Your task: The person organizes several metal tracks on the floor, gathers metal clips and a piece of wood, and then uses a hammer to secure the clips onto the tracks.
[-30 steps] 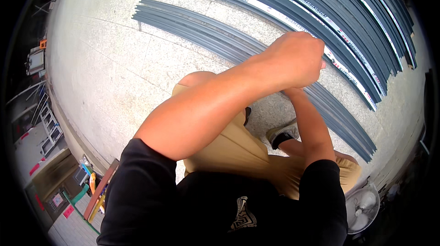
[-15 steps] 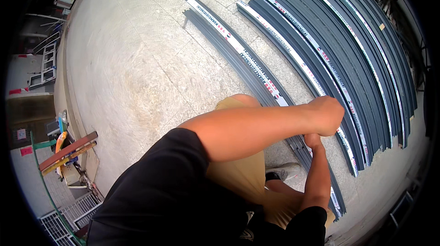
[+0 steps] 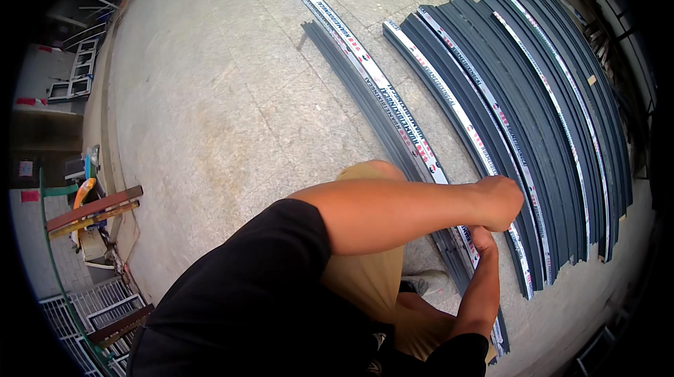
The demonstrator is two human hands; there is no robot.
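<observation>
Left hand [image 3: 500, 203] and right hand [image 3: 482, 239] sit close together (fingers mostly hidden, so I cannot tell their grip); spreading them along the white-taped profile [image 3: 368, 64] should limit flexing.

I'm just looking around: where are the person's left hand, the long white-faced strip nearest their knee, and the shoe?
Left hand [image 3: 501, 203]: head view, on the back of the fist.
White-faced strip [image 3: 375, 76]: head view, on its white face.
Shoe [image 3: 428, 283]: head view, on its visible upper.

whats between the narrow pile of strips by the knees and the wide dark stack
Pale floor, in the head view; lower down, the left hand and right hand cover part of it.
</observation>
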